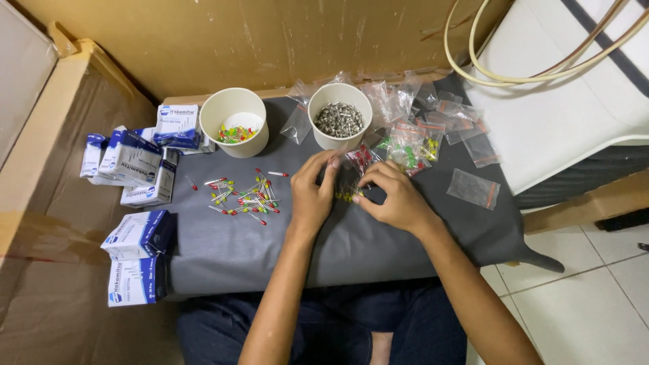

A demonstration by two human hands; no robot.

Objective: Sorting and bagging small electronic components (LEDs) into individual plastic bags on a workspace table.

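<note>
1. Right now our left hand and right hand meet over the middle of the grey bench, fingers pinched narrow around a small cluster of LEDs, mostly yellow, lying between the two hands.
2. Just above the fingers sits a bag of red LEDs; whether a fingertip touches it, we cannot tell.
3. We judge the LEDs to be very light, with a hard, smooth plastic head and thin wire legs that bend easily. They are best taken by the head, or low on both legs together, with a gentle pinch.
4. Being so small and smooth, they are likely to slip or scatter if we press hard.
5. To the left lies a loose pile of red, yellow and green LEDs, well apart from the hands.
6. Behind stand two white cups: the left cup holds a few LEDs, the right cup is full of small metal parts.
7. Clear bags spread on the right, some with LEDs, one empty bag apart.
8. Blue-and-white boxes are stacked at the left edge.
</note>
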